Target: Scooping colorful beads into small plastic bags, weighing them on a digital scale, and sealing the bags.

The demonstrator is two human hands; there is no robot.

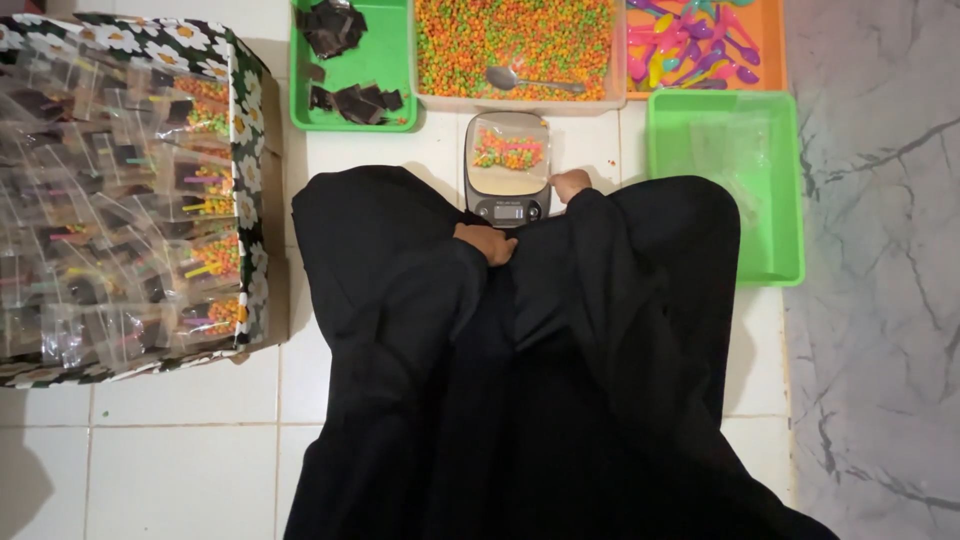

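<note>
Sitting on the small grey digital scale (507, 168), a clear plastic bag (509, 150) holds a little heap of orange, green and yellow pellets, which gather near the bag's middle and leave the rest of the film see-through. The scale stands on the white tiled floor (190, 440), just in front of the person, whose wide black sleeves cover most of the near scene.

The left hand (487, 242) peeks out of its sleeve just near of the scale's display; its fingers are curled under the cloth, so whether its grip is clenched or released cannot be told. The right hand (571, 184) shows only as a bit of knuckle beside the scale's right edge, and its grip cannot be told either.

Beyond the scale lies a tray of the same coloured pellets (515, 40) with a metal spoon (530, 80) resting in it. Far left is a green tray with dark pieces (350, 60); far right, an orange tray of small plastic spoons (700, 45). A green tray (725, 185) to the right holds clear film. At left stands a flower-patterned box (130, 190) packed with filled bags.
</note>
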